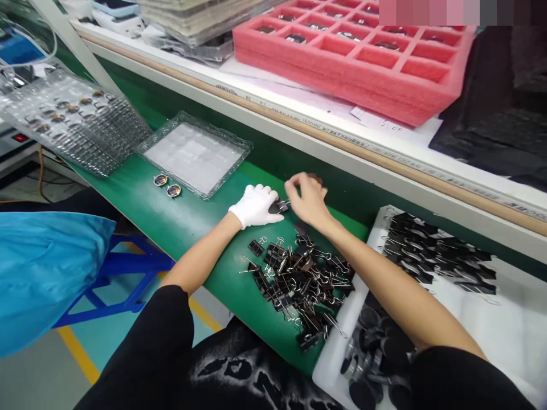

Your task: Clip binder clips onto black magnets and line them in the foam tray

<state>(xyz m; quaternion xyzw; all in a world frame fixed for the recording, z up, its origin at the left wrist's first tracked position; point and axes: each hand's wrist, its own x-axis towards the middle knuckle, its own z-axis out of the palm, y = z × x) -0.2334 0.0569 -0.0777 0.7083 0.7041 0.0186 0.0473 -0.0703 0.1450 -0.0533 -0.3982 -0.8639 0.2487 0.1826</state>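
My left hand (pixel 255 207), in a white glove, is closed on a black binder clip (pixel 280 206) whose metal handles point toward my right hand. Just to the right, my bare right hand (pixel 308 196) has its thumb and fingers curled together in a pinch. What it may hold between the fingertips is too small to make out. Below both hands lies a heap of loose black binder clips (pixel 294 279) with silver wire handles, spread over the green work surface (pixel 188 222).
A clear plastic tray (pixel 194 151) lies behind my left hand, with two round amber-and-silver pieces (pixel 173 191) before it. Stacked clear trays (pixel 102 131) stand left. At right, a white tray (pixel 513 330) holds rows of clips and black round parts (pixel 370 341). A red compartment tray (pixel 342 74) rests on the shelf.
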